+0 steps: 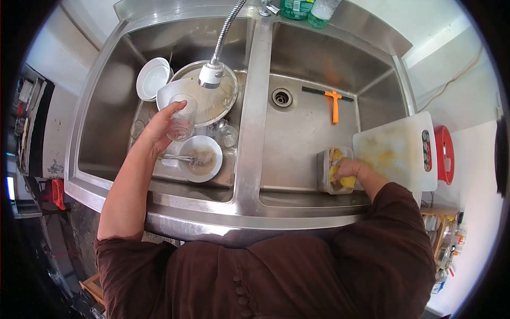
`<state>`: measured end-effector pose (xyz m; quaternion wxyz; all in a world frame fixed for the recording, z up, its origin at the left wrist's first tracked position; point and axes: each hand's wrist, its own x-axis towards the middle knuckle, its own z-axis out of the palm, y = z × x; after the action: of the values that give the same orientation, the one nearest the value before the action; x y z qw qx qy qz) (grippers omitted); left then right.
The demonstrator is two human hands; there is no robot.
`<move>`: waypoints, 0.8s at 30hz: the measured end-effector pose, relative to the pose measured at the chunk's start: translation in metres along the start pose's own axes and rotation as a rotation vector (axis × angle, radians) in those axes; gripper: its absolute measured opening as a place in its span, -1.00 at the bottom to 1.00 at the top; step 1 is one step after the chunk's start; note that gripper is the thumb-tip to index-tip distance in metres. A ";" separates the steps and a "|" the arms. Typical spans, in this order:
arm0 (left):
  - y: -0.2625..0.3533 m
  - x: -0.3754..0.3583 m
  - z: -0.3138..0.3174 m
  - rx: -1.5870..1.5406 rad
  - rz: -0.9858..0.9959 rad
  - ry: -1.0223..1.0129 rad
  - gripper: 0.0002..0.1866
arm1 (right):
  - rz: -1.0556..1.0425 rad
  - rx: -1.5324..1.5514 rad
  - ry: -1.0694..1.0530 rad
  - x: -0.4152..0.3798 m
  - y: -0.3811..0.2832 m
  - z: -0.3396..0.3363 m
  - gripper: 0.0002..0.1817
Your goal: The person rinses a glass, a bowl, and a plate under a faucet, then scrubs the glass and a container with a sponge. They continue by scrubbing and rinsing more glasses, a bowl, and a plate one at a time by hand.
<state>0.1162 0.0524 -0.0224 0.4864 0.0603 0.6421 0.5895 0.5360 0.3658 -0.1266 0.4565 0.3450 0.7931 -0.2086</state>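
Clear cylindrical drinking glass (184, 120) is up in the left hand (163, 123), whose thumb and fingers close around its side, above the left basin (109, 154) of a stainless-steel double sink. Below it, toward the front of that basin, sits a round white bowl (200, 173) with cloudy liquid and metal cutlery in it. Behind the bowl lies a broad round metal tray (229, 109), wet inside, and a white-and-silver spray head (211, 74) hangs over it from a flexible metal hose (227, 29). Just right of the bowl is a clear glass mug (227, 136).

Across the divider, the right basin (303, 133) has a round drain (281, 98) and, beside it, a squeegee with an orange handle and black blade (334, 107). Nearer the front stands a translucent rectangular plastic tub (322, 173). The right hand (348, 168) reaches into this, fingers bent down against a yellow sponge (348, 182); whether they grip it I cannot tell. A stained white cutting board (393, 154) lies over the sink's right edge, with a red plastic object (443, 154) just beyond.
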 end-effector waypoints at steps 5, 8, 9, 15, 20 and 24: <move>-0.002 0.001 0.004 -0.024 -0.012 -0.015 -0.44 | 0.129 0.505 -0.046 -0.025 0.000 -0.027 -0.61; -0.003 0.002 0.004 -0.032 -0.017 -0.047 -0.45 | 0.121 0.583 -0.052 -0.029 0.005 -0.032 -0.57; -0.003 0.001 0.004 -0.029 -0.023 -0.064 -0.46 | 0.106 0.640 -0.041 -0.026 0.008 -0.026 -0.57; -0.001 -0.001 0.005 -0.077 -0.036 -0.031 -0.45 | 0.170 0.721 -0.058 -0.010 0.035 -0.010 -0.53; 0.003 -0.008 0.013 -0.219 -0.066 -0.011 -0.44 | -0.030 1.283 -0.023 -0.079 0.008 -0.053 -0.52; 0.007 -0.012 0.023 -0.370 -0.085 -0.095 -0.45 | -0.716 1.664 -0.134 -0.153 -0.081 -0.085 -0.54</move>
<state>0.1346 0.0630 -0.0061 0.5435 -0.0296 0.5009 0.6729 0.4800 0.3114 0.0496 0.0130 0.2832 0.4180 -0.8631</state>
